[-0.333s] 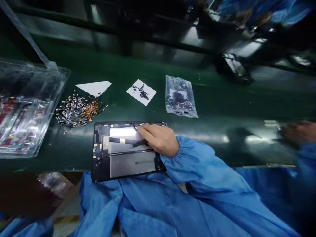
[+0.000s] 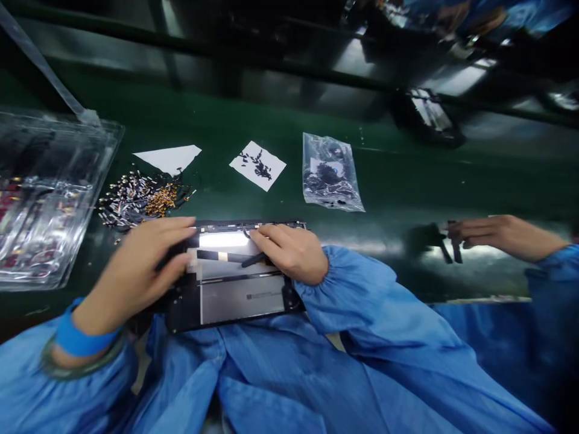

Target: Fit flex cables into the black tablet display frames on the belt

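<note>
An opened tablet (image 2: 244, 295) with its inner parts bare lies at the table's front edge, against my blue smock. My left hand (image 2: 145, 265) is over the tablet's left end, thumb and fingers apart, slightly blurred, with nothing seen in it. Near the tablet's upper edge, my right hand (image 2: 294, 253) is closed, its fingertips beside a short black cable (image 2: 246, 232). From under that hand sticks out a slim black tool (image 2: 254, 260), whose kind I cannot make out. A black strip with a pale band (image 2: 221, 257) lies across the silver area.
Behind the tablet are a pile of small cable parts (image 2: 136, 196), white paper (image 2: 169, 158), paper with black bits (image 2: 251, 178) and a clear bag (image 2: 332, 193). Clear plastic trays (image 2: 49, 241) stand left. A co-worker's hand (image 2: 506, 234) holds dark pieces at right.
My left hand has come into view from the left, over the tablet's left end. My right hand stays in place. The co-worker's hand has moved left, into fuller view.
</note>
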A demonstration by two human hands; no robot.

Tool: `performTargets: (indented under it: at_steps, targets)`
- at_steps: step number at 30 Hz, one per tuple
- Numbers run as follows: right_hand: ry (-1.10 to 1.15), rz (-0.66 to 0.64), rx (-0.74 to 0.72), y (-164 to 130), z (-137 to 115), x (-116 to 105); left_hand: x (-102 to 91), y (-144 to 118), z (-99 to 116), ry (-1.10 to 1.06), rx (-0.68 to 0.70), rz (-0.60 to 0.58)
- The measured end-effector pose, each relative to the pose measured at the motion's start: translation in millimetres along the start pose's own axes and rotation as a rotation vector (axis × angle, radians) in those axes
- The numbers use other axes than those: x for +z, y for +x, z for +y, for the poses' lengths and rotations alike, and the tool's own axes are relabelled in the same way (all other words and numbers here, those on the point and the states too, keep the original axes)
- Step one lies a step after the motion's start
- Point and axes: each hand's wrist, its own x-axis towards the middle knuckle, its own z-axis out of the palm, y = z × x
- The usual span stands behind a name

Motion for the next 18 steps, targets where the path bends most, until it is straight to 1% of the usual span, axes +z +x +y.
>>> performTargets:
  at_steps: [3,4,6,9,12,15,18]
  targets:
    - [0.001,0.001,-0.005,1,1,2,34.0,35,0,0.004,0.182,-0.078]
    - [-0.002,0.003,-0.002,2,0,2,41.9,42,1,0.018,0.214,-0.114]
    - [-0.010,0.002,0.006,3,0,3,51.5,51,1,0.045,0.243,-0.139]
    - [-0.017,-0.019,0.032,3,-2,2,54.9,52,0,0.029,0.228,-0.132]
    - [0.005,-0.059,0.102,1,-4,-4,54.4,49,-2,-0.010,0.206,-0.120]
    - [0.041,-0.136,0.147,-5,-3,-13,55.3,48,-2,0.017,0.229,-0.129]
    - [0.033,-0.169,0.125,-13,-1,-18,55.8,48,-1,0.092,0.277,-0.136]
